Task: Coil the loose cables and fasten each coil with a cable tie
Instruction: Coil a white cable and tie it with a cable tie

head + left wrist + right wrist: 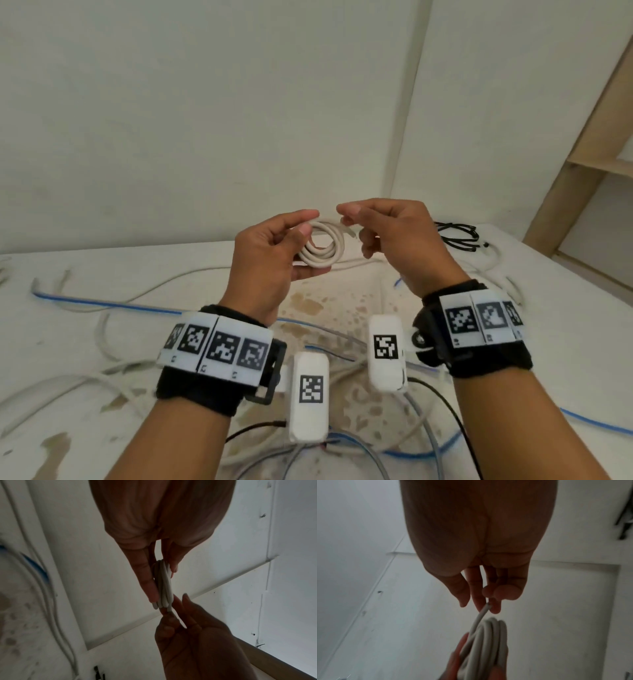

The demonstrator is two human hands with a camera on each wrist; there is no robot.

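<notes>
A small coil of off-white cable (323,247) is held up above the table, gripped between the thumb and fingers of my left hand (274,253). The left wrist view shows the coil (163,586) edge-on, pinched between my fingers. My right hand (383,233) is just right of the coil and pinches the cable's free end (485,610) between its fingertips. That end runs down into the coil (488,646), seen in the right wrist view. A bundle of black cable ties (457,236) lies on the table, right of my right hand.
Loose white, grey and blue cables (113,305) sprawl across the stained white table (565,359). A wall rises behind it, and a wooden shelf frame (575,164) stands at the right. Thin black wires run near the front edge.
</notes>
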